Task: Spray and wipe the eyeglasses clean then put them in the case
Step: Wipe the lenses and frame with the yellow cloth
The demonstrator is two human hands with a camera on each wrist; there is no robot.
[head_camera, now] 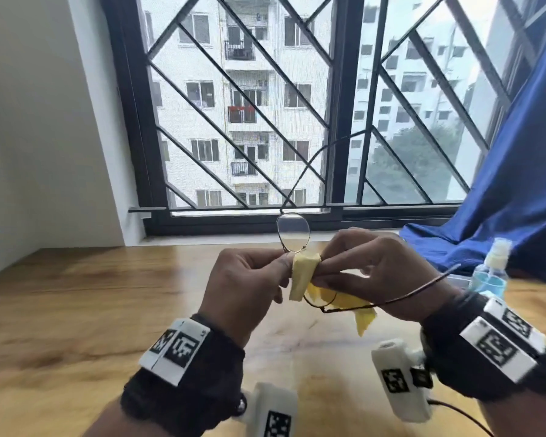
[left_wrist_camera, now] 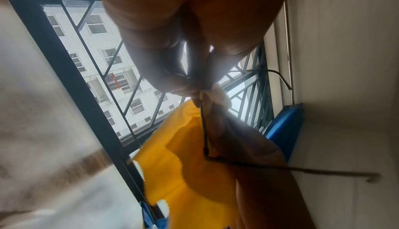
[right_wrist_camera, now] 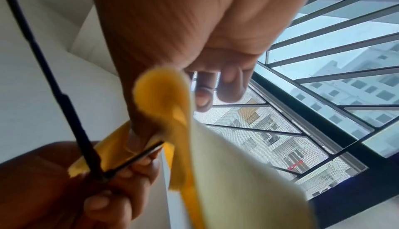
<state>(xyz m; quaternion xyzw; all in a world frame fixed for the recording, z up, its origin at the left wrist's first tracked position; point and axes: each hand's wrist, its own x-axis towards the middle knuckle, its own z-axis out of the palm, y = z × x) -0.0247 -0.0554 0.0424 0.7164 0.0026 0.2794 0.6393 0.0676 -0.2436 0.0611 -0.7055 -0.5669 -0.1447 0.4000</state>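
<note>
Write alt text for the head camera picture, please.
Two hands hold thin-framed eyeglasses above a wooden table: the left hand pinches the frame while the right hand rubs it with a yellow cloth. A blue spray bottle stands at right.

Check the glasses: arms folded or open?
Open. Both arms of the glasses stick out, one toward the window, one past the right hand.

A wooden table [head_camera: 76, 310] with a glossy brown grain carries the things. On its far right side stands a clear spray bottle [head_camera: 490, 272] with blue liquid, just beside a blue cloth [head_camera: 473, 244] that lies bunched there.
</note>
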